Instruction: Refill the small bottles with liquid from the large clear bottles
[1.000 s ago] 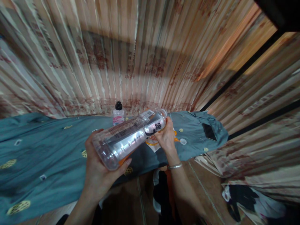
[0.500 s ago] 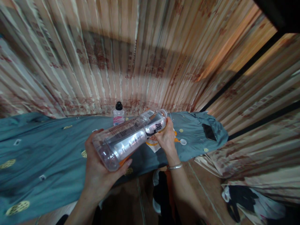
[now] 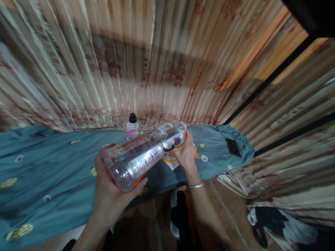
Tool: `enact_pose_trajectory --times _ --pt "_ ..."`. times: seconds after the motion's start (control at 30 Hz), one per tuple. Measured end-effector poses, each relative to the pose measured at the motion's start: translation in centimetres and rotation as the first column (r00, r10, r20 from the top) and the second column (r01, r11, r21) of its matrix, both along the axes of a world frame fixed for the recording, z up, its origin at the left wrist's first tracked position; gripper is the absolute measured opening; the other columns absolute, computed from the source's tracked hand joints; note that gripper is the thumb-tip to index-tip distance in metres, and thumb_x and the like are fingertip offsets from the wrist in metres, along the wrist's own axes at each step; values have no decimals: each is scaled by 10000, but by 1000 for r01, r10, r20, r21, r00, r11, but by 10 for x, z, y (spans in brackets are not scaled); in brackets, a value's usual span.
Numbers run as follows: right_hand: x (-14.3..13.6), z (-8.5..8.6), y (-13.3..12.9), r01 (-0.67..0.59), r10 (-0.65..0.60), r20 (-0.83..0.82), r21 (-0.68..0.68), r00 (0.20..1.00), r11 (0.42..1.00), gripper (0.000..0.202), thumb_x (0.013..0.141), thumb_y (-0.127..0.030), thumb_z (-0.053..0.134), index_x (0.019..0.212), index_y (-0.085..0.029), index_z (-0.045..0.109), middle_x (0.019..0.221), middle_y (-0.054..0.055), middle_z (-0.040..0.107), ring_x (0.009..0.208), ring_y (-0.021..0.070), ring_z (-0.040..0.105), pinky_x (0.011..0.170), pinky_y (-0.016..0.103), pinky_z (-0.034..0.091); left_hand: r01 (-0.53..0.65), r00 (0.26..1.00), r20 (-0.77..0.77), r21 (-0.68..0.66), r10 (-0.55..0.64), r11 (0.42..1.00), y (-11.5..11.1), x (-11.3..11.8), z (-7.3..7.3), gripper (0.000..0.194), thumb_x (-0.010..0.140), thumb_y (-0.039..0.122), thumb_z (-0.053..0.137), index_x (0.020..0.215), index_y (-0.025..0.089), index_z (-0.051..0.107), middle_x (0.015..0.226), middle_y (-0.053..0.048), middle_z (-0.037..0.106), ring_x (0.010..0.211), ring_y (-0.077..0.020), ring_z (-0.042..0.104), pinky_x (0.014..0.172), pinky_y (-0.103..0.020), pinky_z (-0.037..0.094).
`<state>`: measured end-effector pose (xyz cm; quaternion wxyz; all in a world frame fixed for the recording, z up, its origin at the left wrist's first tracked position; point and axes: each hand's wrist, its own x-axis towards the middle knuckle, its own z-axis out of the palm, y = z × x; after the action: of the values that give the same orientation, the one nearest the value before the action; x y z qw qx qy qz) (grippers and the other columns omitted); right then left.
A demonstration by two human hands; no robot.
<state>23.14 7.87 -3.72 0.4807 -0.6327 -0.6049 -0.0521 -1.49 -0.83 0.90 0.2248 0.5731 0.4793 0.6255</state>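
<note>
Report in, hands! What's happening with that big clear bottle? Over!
Left fingers around base end of clear bottle; right fingers near its neck. Bottle held tilted. Small black-capped bottle stands beyond it; nothing visibly blocking.

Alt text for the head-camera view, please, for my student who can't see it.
A clear plastic bottle is held tilted, left hand at its wider end, right hand at the narrower. Behind, a black-capped bottle stands on teal patterned cloth; a dark phone lies at right.

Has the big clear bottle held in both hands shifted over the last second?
No, not noticeably: the big clear bottle keeps the same tilt and place against the small black-capped bottle behind it.
</note>
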Motion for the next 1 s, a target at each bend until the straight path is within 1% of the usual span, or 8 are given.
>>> enact_pose_trajectory --times 0.13,0.23,0.37,0.43,0.53,0.7,0.8,1.0 --pt "0 0 0 0 0 3 -6 1000 1000 697 729 -298 760 1359 -184 483 1194 126 654 1096 319 658 968 507 560 9 1000 3 14 -9 1000 -1 0 0 877 603 360 916 1360 275 480 1396 -141 575 1243 -386 670 1048 -561 600" --pt "0 0 0 -8 8 5 -9 1000 1000 675 745 -314 763 1350 -184 492 1185 124 655 1097 317 656 965 505 559 24 1000 15 -6 -24 1000 -3 2 1 862 626 342 906 1370 283 475 1378 -122 591 1240 -371 675 1054 -529 602" --pt "1 -1 0 -18 18 8 14 1000 1000 709 751 -328 763 1382 -187 472 1226 134 649 1158 324 641 1002 505 545 15 1000 -7 4 -15 1000 -2 2 2 853 655 351 887 1391 286 461 1398 -122 563 1239 -382 669 1053 -543 597" --pt "1 -2 0 -9 9 8 15 1000 1000 728 752 -333 758 1398 -185 458 1240 142 647 1174 330 640 1001 505 546 10 999 -39 32 -9 999 0 0 2 869 643 366 896 1386 274 455 1365 -135 574 1200 -387 687 1005 -548 620" --pt "1 -2 0 -2 2 12 10 1000 1000 753 742 -334 766 1407 -185 448 1248 142 648 1171 330 642 1003 502 548 53 989 -140 83 -42 995 4 -6 -1 913 646 356 910 1415 271 424 1326 -143 589 1150 -369 709 935 -518 651" --pt "0 0 -1 -8 8 10 -3 1000 1000 727 745 -327 770 1387 -177 465 1228 139 647 1155 328 643 999 504 550 50 976 -215 119 -23 992 6 -12 -5 914 676 358 902 1441 271 411 1363 -160 555 1185 -369 694 954 -521 645" --pt "0 0 -1 -10 10 9 -8 1000 1000 714 759 -325 759 1393 -186 461 1231 137 643 1156 325 639 1000 506 548 53 980 -197 92 -34 994 4 -11 -4 916 666 356 905 1432 273 411 1351 -155 571 1171 -373 698 946 -531 650" --pt "1 -3 -1 1 -1 26 12 1000 1000 744 758 -338 755 1415 -189 438 1251 139 638 1157 324 640 996 502 550 29 996 -83 9 -28 1000 0 -4 2 848 647 341 900 1367 281 457 1365 -131 572 1215 -384 678 1031 -552 621"
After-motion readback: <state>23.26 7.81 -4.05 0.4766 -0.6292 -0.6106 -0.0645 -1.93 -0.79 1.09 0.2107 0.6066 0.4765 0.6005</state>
